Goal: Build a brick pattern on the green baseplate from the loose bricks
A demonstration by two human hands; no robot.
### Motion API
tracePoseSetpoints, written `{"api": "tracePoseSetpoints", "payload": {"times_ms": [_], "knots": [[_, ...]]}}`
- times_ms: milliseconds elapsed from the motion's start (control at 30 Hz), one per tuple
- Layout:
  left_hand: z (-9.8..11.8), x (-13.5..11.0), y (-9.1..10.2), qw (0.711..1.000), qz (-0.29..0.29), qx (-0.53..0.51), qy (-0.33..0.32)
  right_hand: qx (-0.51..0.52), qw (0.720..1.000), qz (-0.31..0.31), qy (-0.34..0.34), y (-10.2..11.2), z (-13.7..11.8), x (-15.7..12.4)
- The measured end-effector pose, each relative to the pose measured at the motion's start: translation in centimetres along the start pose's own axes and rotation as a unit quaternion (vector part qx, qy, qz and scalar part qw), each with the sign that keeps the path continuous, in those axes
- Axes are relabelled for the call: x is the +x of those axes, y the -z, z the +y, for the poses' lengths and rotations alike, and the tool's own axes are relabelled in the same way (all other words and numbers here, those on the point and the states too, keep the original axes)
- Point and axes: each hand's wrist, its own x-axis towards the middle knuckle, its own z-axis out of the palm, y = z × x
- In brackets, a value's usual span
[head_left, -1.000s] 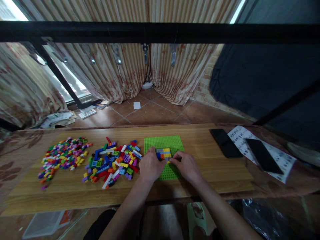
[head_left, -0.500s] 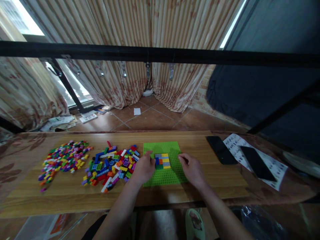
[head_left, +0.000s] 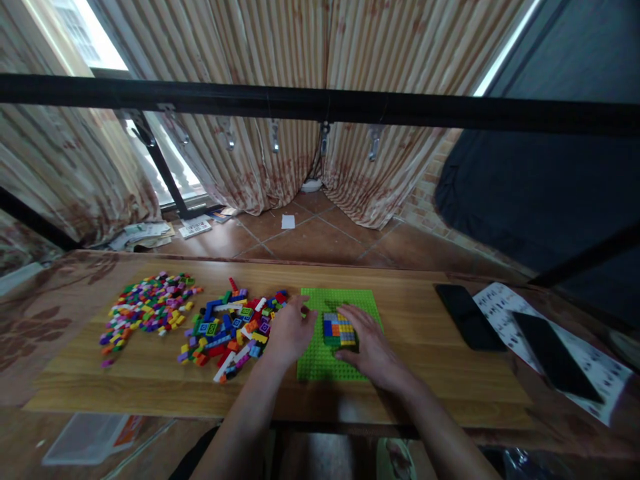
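Observation:
A green studded baseplate [head_left: 320,363] lies on the wooden tabletop. Near its middle sits a small rectangle of joined bricks [head_left: 334,328] in blue, orange, yellow, grey and green. Over that rectangle's right side reaches my right hand [head_left: 371,348], thumb and fingers spread around it; whether they touch the bricks I cannot tell. My left hand [head_left: 291,333] hovers at the plate's left edge, its thumb and forefinger apart with nothing visible between them. Just left of it spreads a pile of larger mixed bricks [head_left: 233,330], partly hidden by the hand.
Farther left lies a heap of small coloured bricks [head_left: 150,303]. To the right are a black phone [head_left: 470,317], a printed sheet [head_left: 493,297] and a second dark device [head_left: 555,357]. A black bar [head_left: 300,103] crosses beyond the table. A clear plastic box [head_left: 87,437] is below, at lower left.
My right hand has moved left from the plate's right side to the joined bricks, and its fingers have spread. The left hand stays by the plate's left edge. The view has turned slightly left.

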Motion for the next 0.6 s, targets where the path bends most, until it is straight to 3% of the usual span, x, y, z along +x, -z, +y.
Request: {"api": "tracePoseSetpoints", "payload": {"times_ms": [200, 600], "knots": [[0.0, -0.1, 0.2, 1.000, -0.003, 0.020, -0.012, -0.017, 0.999, -0.032, 0.004, 0.4, 0.5, 0.7], [0.2, -0.2, 0.0, 0.998, -0.034, 0.049, -0.018, -0.022, 0.999, -0.034, 0.009, 0.8, -0.1, 1.4]]}}
